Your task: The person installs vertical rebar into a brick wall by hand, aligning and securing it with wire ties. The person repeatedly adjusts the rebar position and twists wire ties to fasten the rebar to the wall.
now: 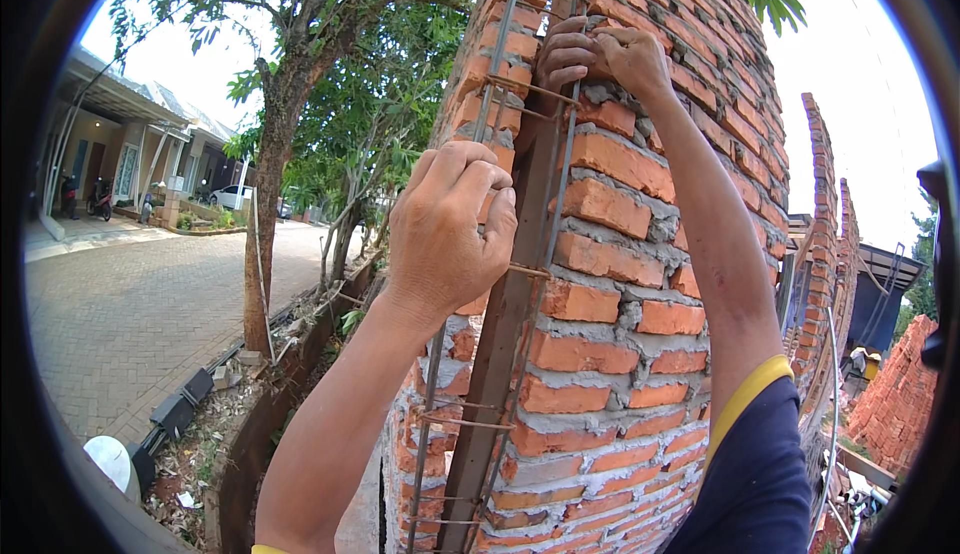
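Fingers curled, left hand (pixel 450 222) and, higher, right hand (pixel 606 57) sit at the rebar cage (pixel 530 271) along the brick wall's (pixel 605 264) edge, clamped or not I can't tell; open room leftward

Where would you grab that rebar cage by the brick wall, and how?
Probably its left upright bar, below the person's left hand, coming from the front: the bar is slim, nearly vertical and uncovered in front there, so a sideways grip should suit. Stay between the crossties; clearance behind is unclear.
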Demonstrator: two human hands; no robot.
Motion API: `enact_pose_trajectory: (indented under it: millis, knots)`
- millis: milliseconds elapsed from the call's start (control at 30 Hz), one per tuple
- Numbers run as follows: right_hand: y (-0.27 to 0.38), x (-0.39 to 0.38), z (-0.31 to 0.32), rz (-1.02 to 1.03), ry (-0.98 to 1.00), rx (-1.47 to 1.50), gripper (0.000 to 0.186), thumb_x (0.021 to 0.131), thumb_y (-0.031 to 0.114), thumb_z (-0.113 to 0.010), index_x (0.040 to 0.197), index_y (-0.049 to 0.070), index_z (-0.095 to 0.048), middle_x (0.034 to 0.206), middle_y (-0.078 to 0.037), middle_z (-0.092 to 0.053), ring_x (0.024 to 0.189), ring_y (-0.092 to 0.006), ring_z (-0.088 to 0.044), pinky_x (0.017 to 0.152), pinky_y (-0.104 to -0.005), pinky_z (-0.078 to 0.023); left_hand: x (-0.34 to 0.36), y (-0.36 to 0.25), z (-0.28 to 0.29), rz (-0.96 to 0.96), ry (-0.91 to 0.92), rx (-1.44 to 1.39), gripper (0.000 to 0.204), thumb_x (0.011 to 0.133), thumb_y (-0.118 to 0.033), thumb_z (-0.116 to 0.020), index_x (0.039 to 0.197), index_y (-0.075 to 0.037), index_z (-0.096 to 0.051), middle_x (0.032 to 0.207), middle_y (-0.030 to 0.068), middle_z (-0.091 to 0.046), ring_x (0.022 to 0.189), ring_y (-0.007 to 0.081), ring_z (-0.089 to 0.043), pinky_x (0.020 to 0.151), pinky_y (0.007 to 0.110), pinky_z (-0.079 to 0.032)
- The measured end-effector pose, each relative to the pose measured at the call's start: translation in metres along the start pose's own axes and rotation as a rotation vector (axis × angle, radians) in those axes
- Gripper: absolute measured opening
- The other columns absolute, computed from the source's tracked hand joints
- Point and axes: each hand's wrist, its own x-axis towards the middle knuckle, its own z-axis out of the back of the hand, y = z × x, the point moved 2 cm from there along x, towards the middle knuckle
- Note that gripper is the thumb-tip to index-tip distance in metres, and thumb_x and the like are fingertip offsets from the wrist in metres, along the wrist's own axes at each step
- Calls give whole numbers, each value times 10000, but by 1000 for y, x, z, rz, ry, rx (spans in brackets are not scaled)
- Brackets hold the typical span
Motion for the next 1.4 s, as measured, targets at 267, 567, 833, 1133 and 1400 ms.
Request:
enact_pose_trajectory:
  millis: [267,567,833,1133,1400]
  knots:
    - [-10,-1,-12,136,-76,-59,288,837,259,-641,1089,165,-746,956,-144,-729,1002,-350,-661,912,-412,-496,-12,3,5,1,-38,37,62,818,-53,-648,869,-20,-639,1000,112,-615,933,304,-601,805,405,-493]
    - [-8,-8,-2,98,-135,-9,266,864,178,-622,1087,76,-723,980,-184,-714,928,-351,-673,864,-409,-516,-45,20,40,87,11,121,71,804,-40,-650,868,-12,-635,1020,124,-613,955,316,-598,819,411,-490]
    - [-8,-20,15,107,-145,-45,219,883,190,-625,1033,70,-731,995,-178,-717,928,-351,-685,832,-394,-526,-77,26,70,212,25,162,61,837,-46,-628,873,0,-643,1020,150,-622,951,324,-607,831,416,-485]
    - [-2,-35,26,85,-114,-46,201,902,182,-632,1014,43,-725,966,-169,-716,869,-308,-691,807,-361,-523,-117,9,84,362,80,64,78,828,-49,-640,883,5,-647,1024,170,-632,940,333,-624,828,406,-493]
    - [-3,-30,26,109,-79,-26,223,898,189,-656,1056,49,-728,986,-159,-721,874,-304,-690,816,-358,-521,-139,1,81,393,124,56,75,818,-37,-641,877,10,-638,1024,170,-623,920,337,-625,812,405,-499]
